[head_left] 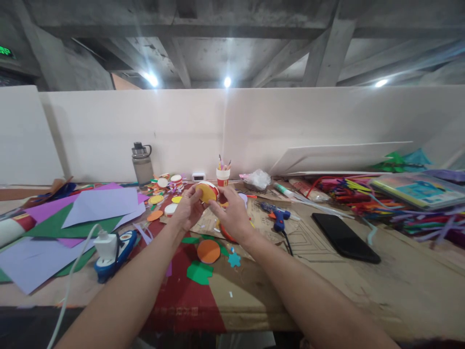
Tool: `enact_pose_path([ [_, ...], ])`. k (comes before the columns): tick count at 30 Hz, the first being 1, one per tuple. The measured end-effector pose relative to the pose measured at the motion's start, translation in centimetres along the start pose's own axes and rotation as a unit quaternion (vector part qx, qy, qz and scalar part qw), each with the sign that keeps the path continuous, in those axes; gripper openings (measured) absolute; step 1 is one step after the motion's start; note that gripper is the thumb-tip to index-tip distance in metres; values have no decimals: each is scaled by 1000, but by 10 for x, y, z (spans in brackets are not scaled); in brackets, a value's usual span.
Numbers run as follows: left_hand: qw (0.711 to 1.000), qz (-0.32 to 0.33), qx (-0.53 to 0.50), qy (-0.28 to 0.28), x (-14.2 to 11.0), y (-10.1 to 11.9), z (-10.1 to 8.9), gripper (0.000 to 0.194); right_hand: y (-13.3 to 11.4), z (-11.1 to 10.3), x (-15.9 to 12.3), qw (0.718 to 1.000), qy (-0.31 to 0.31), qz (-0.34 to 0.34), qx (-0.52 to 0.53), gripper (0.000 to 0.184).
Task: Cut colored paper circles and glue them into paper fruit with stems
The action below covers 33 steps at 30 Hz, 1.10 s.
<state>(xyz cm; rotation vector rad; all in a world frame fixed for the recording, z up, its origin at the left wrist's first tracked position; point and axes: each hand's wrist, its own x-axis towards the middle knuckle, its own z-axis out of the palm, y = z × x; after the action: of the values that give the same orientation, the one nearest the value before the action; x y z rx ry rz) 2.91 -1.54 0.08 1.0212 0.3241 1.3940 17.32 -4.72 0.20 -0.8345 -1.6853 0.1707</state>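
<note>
In front of me I hold up a short round paper piece [208,193] with a yellow face and a red and white rim. My left hand [189,209] pinches its left edge between thumb and fingers. At its right side, my right hand [233,214] has its fingers closed on the rim. Below them on the cardboard lie an orange paper disc [208,251], a blue paper flower shape [234,260] and green paper scraps [199,273]. Under my right hand, a red-orange curved item [227,233] is partly hidden.
To the right lie a blue glue gun [279,218] and a black phone [345,237]. Coloured paper sheets [101,206] and a power strip [115,257] are on the left. A bottle [142,165] and a pencil cup [223,175] stand along the back, near several round pieces.
</note>
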Motion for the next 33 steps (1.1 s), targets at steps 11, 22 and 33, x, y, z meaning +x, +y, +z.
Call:
enact_pose_path([
  [11, 996, 27, 83, 30, -9, -7, 22, 33, 5, -2, 1, 994, 54, -38, -87, 58],
  [22, 998, -11, 64, -12, -4, 7, 20, 33, 6, -1, 0, 997, 11, -64, -39, 67],
  [33, 994, 31, 88, -58, -8, 11, 17, 35, 0, -4, 0, 998, 21, -56, -19, 65],
])
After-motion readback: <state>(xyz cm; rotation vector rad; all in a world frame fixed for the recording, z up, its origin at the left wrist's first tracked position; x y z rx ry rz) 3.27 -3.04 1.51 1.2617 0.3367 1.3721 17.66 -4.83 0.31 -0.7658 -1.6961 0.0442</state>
